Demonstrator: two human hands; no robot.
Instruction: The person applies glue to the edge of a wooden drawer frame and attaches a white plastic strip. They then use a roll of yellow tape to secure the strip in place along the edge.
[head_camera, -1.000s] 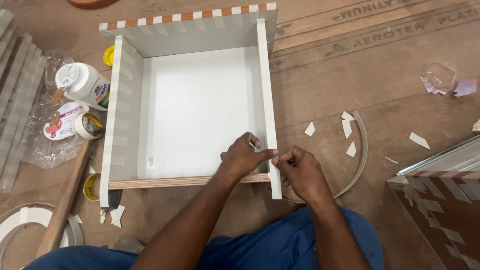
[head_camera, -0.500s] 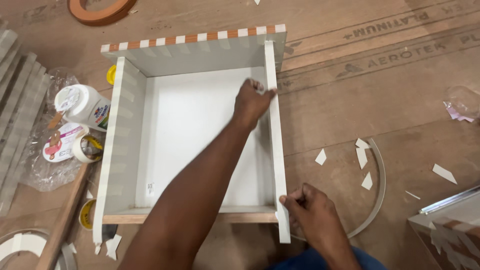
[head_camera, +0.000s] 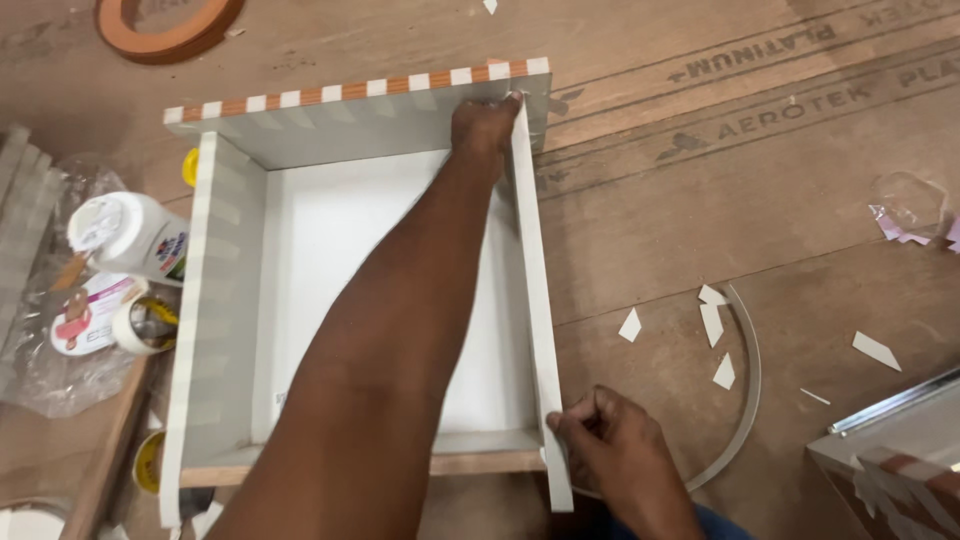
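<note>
A white open drawer box (head_camera: 230, 300) lies on a brown plywood sheet, its far wall edged in orange and white stripes. A pale edge strip (head_camera: 538, 300) runs along the top of its right wall. My left hand (head_camera: 485, 128) reaches across the box and presses on the far end of that strip at the back right corner. My right hand (head_camera: 600, 440) pinches the near end of the strip at the front right corner.
Two white glue bottles (head_camera: 125, 235) lie on clear plastic left of the box. A roll of brown tape (head_camera: 165, 25) sits at the top left. A curved grey strip (head_camera: 745, 400) and white offcuts (head_camera: 718, 320) lie to the right. A striped panel (head_camera: 890, 470) is at the lower right.
My left hand slid away from me along the right wall, from the near corner to the far corner. My right hand stayed at the near end. The view moved closer.
</note>
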